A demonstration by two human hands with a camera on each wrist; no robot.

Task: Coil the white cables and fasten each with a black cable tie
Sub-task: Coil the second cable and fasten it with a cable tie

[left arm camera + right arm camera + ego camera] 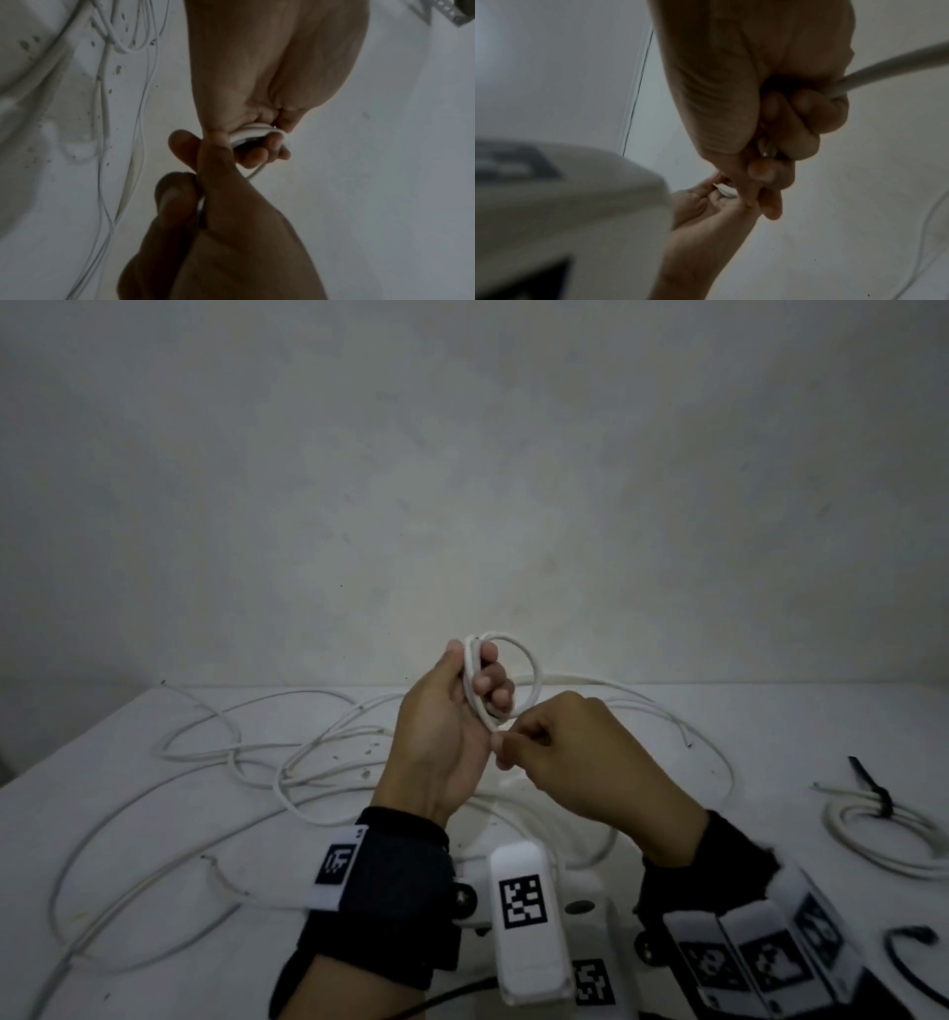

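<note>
A small coil of white cable [535, 672] is raised above the table, and my left hand [452, 711] grips its loops with the fingers curled through them. In the left wrist view the coil [253, 131] sits under those curled fingers. My right hand [518, 747] pinches the cable just below the coil. Seen from the right wrist, a length of the same cable [898, 65] runs out of that closed fist to the right. Whether a black tie is in either hand is hidden by the fingers.
One finished coil [873, 834] bound by a black tie [880, 801] lies at the right on the white table [796, 726]. A loose black tie [904, 963] curls at the near right. Tangled loose white cables [205, 752] spread across the left and middle.
</note>
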